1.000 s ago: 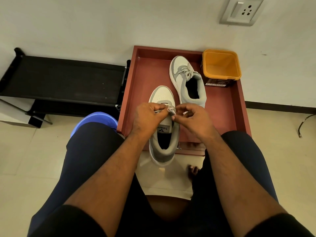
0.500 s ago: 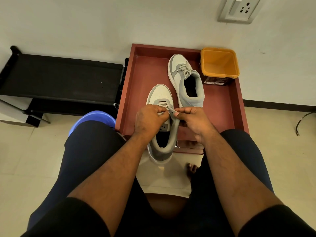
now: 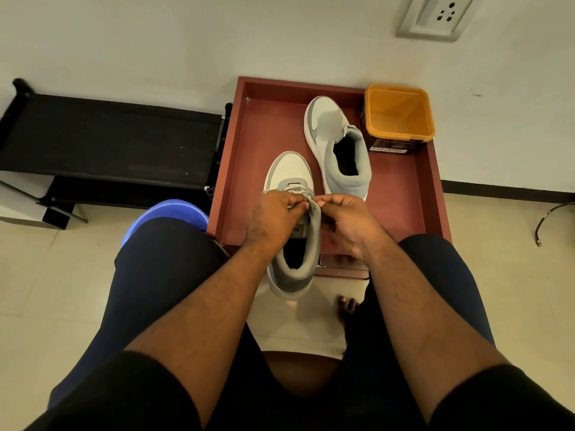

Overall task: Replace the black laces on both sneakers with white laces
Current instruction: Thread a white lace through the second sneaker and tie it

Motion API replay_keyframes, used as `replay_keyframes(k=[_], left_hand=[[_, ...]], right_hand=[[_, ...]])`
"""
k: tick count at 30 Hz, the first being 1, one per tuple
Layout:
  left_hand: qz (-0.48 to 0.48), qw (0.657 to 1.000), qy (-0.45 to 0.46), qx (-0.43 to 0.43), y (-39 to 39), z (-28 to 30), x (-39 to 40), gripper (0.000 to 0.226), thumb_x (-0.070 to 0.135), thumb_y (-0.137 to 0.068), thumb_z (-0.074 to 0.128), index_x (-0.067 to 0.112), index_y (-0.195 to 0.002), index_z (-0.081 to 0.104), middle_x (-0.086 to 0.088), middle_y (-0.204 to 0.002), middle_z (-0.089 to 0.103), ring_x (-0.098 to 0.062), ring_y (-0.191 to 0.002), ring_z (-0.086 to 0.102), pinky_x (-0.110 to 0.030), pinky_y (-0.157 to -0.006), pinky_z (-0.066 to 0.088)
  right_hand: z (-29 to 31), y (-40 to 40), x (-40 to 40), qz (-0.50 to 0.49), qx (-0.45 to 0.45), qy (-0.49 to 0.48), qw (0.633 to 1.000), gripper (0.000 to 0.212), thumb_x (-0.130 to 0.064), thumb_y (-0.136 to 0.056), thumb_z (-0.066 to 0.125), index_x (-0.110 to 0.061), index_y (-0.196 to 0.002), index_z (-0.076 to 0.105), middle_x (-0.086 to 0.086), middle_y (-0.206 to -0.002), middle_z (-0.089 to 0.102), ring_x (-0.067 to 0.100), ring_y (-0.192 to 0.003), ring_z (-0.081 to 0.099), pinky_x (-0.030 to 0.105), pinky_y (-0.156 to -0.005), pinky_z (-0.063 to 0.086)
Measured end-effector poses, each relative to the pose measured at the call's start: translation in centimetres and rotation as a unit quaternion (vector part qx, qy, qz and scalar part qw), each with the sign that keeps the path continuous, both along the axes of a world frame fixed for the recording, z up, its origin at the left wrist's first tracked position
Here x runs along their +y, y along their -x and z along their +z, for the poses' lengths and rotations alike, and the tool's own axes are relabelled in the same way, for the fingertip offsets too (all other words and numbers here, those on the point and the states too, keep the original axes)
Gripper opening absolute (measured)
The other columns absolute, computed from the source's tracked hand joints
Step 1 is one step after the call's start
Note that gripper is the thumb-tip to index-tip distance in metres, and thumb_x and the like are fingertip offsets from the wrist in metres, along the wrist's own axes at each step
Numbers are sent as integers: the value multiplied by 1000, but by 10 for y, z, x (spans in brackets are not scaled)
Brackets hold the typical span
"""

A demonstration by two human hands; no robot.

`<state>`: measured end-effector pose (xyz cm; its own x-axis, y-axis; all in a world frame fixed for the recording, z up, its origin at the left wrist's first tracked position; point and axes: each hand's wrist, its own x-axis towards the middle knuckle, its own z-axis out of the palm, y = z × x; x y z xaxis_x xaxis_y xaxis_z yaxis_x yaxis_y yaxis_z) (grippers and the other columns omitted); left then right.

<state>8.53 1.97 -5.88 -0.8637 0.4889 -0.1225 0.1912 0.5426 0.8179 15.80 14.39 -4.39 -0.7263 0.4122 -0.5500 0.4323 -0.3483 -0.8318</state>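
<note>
A grey and white sneaker (image 3: 292, 169) lies toe-away at the front edge of a red-brown tray (image 3: 401, 194), its heel hanging over the edge. My left hand (image 3: 273, 219) and my right hand (image 3: 348, 219) meet over its tongue, and each pinches the white lace (image 3: 294, 189) near the top eyelets. The fingertips hide the lace ends. A second grey and white sneaker (image 3: 339, 147) with a white lace lies farther back in the tray, untouched. No black lace is in view.
An orange square tub (image 3: 399, 115) stands in the tray's back right corner against the wall. A black rack (image 3: 109, 141) sits to the left on the floor. A blue stool edge (image 3: 168, 211) shows beside my left knee. A cable (image 3: 550, 219) lies at far right.
Both hands have slid a little toward the sneaker's toe and closer together over the lace. The camera view shifted slightly; the sneakers stayed in place.
</note>
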Motion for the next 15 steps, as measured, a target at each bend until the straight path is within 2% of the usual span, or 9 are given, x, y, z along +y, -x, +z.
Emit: replay_keyframes(k=[3, 5, 8, 9, 10, 12, 13, 14, 15], left_hand=[[-10, 997, 41, 63, 0, 0, 0, 20, 28, -88, 68, 25, -107, 74, 4, -101, 69, -13, -90, 64, -31, -83, 55], [-20, 994, 58, 94, 1, 1, -1, 29, 32, -86, 70, 28, -115, 69, 4, -106, 59, -14, -92, 60, -36, -84, 54], [-41, 986, 79, 144, 2, 0, -2, 42, 30, -85, 71, 34, -126, 61, 5, -118, 47, -15, -99, 57, -34, -85, 55], [-38, 983, 83, 158, 2, 0, -2, 40, 27, -86, 71, 34, -124, 62, 4, -121, 45, -16, -103, 54, -33, -86, 55], [-32, 982, 88, 167, 2, 0, -3, 36, 26, -86, 70, 33, -121, 65, 4, -122, 45, -16, -106, 51, -33, -87, 53], [-23, 979, 105, 175, 2, 1, -4, 33, 27, -86, 70, 35, -118, 67, 2, -127, 45, -18, -112, 45, -33, -92, 47], [-24, 977, 116, 179, 2, 2, -4, 32, 28, -87, 69, 38, -117, 67, 2, -131, 44, -19, -114, 43, -33, -94, 43], [-27, 974, 126, 184, 2, 4, -4, 32, 29, -87, 69, 40, -116, 67, 3, -135, 43, -20, -117, 40, -32, -96, 39], [-31, 973, 132, 188, 2, 4, -4, 31, 30, -87, 69, 42, -115, 67, 4, -140, 40, -21, -120, 37, -32, -97, 34]], right_hand=[[-2, 3, -5, -5, 1, -47, 999, 10, -4, -92, 60, -5, -86, 68, 5, -74, 67, 8, -59, 62, 19, -56, 51], [-5, 4, -6, -7, 3, -81, 997, 15, -5, -94, 58, -11, -82, 65, 6, -77, 67, 13, -66, 62, 24, -63, 53], [0, 5, -10, -36, 22, -98, 994, 18, -9, -98, 50, -15, -84, 60, 8, -85, 65, 20, -78, 61, 33, -74, 54], [6, 6, -10, -72, 49, -54, 995, 19, -9, -99, 47, -16, -84, 58, 7, -85, 65, 20, -79, 61, 33, -76, 53], [14, 6, -9, -120, 93, 35, 988, 20, -11, -100, 45, -16, -84, 56, 6, -83, 65, 19, -78, 62, 33, -77, 51], [33, 0, -1, -203, 206, 253, 923, 21, -18, -100, 42, -18, -82, 53, 1, -69, 62, 17, -69, 62, 34, -80, 49], [41, -5, 5, -224, 254, 311, 888, 21, -21, -99, 42, -18, -80, 52, -1, -60, 56, 14, -60, 57, 34, -79, 50], [48, -10, 10, -230, 284, 332, 870, 22, -23, -98, 43, -18, -79, 52, -3, -54, 48, 12, -51, 49, 30, -72, 50], [51, -15, 16, -226, 292, 321, 872, 21, -25, -96, 45, -18, -78, 53, -4, -52, 43, 10, -45, 40, 26, -62, 47]])
